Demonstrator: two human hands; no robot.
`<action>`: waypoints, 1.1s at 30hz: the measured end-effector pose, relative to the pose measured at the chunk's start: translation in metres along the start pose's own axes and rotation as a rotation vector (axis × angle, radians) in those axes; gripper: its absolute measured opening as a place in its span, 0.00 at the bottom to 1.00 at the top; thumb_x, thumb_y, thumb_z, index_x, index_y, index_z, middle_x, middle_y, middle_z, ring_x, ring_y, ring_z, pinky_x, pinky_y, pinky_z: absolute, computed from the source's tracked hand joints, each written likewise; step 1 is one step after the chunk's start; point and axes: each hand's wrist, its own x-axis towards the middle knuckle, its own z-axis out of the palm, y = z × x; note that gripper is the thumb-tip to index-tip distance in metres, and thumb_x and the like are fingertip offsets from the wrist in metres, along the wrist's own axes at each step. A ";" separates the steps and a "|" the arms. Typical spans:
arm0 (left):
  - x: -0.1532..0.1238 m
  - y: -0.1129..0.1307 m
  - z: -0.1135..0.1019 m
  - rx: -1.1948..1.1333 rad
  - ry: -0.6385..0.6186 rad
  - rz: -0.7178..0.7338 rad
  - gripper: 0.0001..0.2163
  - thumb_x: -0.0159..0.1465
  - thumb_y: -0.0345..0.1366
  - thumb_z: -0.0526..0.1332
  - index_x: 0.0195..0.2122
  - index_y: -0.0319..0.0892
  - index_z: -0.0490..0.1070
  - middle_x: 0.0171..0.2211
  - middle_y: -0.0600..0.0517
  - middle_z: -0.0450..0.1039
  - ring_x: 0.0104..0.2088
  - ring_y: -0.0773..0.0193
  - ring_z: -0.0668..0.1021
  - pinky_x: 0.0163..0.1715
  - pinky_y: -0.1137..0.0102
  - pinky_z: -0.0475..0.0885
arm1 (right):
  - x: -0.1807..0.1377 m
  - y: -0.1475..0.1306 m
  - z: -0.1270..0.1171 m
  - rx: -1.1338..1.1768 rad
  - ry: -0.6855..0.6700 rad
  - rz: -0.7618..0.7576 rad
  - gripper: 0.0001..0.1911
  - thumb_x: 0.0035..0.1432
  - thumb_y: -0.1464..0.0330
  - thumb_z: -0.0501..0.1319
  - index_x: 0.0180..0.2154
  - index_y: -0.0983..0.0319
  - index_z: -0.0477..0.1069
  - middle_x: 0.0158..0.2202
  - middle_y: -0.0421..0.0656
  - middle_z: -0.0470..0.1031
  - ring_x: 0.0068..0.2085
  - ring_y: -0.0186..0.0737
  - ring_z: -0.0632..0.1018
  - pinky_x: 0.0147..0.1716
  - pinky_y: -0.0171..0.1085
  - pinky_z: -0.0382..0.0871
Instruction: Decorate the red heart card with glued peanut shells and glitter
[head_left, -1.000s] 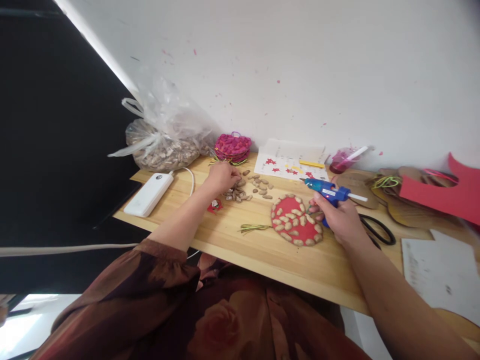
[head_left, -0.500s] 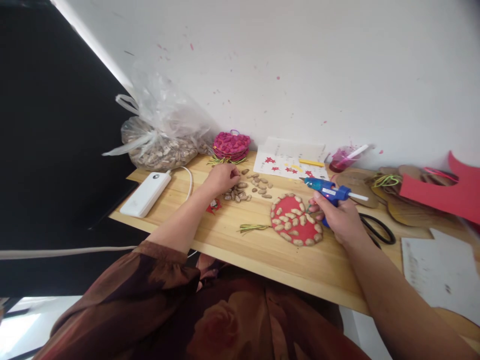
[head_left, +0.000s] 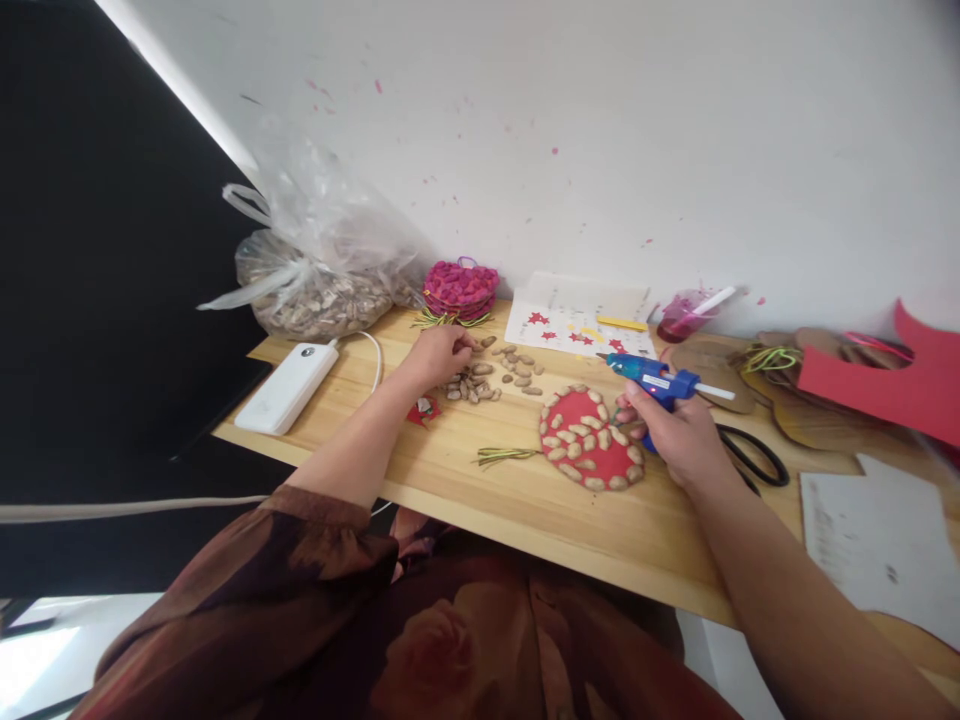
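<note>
My right hand [head_left: 677, 436] grips a blue glue gun [head_left: 654, 379], nozzle pointing left above a red round card [head_left: 590, 439] studded with several pale shells. My left hand [head_left: 441, 354] rests with curled fingers on a loose pile of shells [head_left: 491, 376] on the wooden table [head_left: 525, 500]; whether it pinches one I cannot make out. A small bundle of green-yellow strands [head_left: 504, 456] lies left of the red card.
A clear bag of shells [head_left: 322, 290] and a white power bank [head_left: 287, 386] with cable sit at the left. A pink woven piece [head_left: 460, 288], a star sheet [head_left: 574, 325], a pink cup [head_left: 684, 315], scissors [head_left: 750, 458], brown and red cutouts [head_left: 877, 385] and paper [head_left: 874, 540] lie behind and right.
The view has shifted slightly. My left hand stays on the shell pile, fingers working a little; my right hand holds the glue gun in the same place.
</note>
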 end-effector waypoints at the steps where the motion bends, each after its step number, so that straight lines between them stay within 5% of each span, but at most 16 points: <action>1: 0.000 0.001 0.000 0.010 -0.001 -0.002 0.14 0.61 0.31 0.58 0.43 0.39 0.81 0.38 0.48 0.83 0.35 0.60 0.80 0.40 0.70 0.72 | 0.000 0.000 0.000 0.002 0.000 0.000 0.16 0.51 0.55 0.71 0.36 0.58 0.75 0.30 0.41 0.80 0.27 0.40 0.80 0.19 0.33 0.71; 7: 0.002 0.018 0.003 0.115 -0.004 0.012 0.13 0.59 0.28 0.57 0.41 0.40 0.80 0.40 0.45 0.82 0.43 0.53 0.81 0.45 0.65 0.72 | 0.001 0.000 -0.001 -0.013 -0.007 -0.008 0.15 0.51 0.55 0.71 0.35 0.58 0.75 0.30 0.42 0.80 0.28 0.41 0.81 0.19 0.34 0.72; 13: 0.003 0.024 0.004 0.180 -0.010 0.004 0.12 0.60 0.30 0.57 0.40 0.42 0.79 0.36 0.45 0.82 0.40 0.52 0.81 0.41 0.65 0.70 | 0.000 0.000 -0.001 -0.013 -0.003 -0.001 0.13 0.52 0.56 0.70 0.34 0.57 0.75 0.30 0.42 0.80 0.27 0.42 0.81 0.19 0.36 0.72; 33: 0.004 0.005 -0.001 0.048 0.033 -0.062 0.10 0.63 0.32 0.59 0.42 0.42 0.78 0.35 0.49 0.82 0.34 0.60 0.80 0.38 0.70 0.71 | 0.001 0.003 -0.002 -0.017 -0.012 -0.015 0.15 0.52 0.55 0.71 0.34 0.57 0.75 0.30 0.42 0.81 0.28 0.43 0.81 0.19 0.36 0.73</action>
